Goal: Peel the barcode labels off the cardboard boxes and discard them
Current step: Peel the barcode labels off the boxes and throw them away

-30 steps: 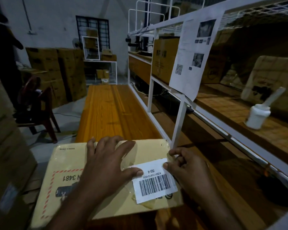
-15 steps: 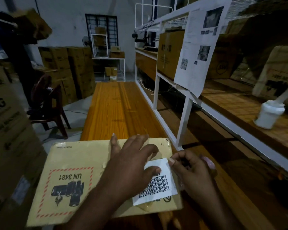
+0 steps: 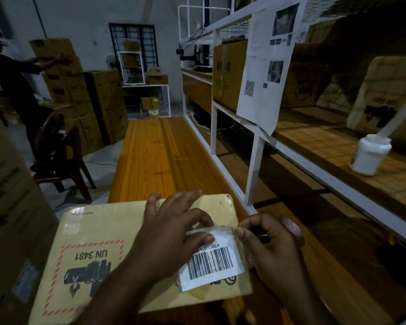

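Head view: I see left hand (image 3: 171, 238) spread flat, thumb pressing the barcode label (image 3: 211, 263) on the cardboard box (image 3: 92, 231) on the counter (image 3: 159, 156); right hand (image 3: 270, 245) pinches its top corner. Risk, I reckon: thumb pins label, fast pull tears it.

Dim room, barred window (image 3: 133, 41), white shelving (image 3: 253, 160)
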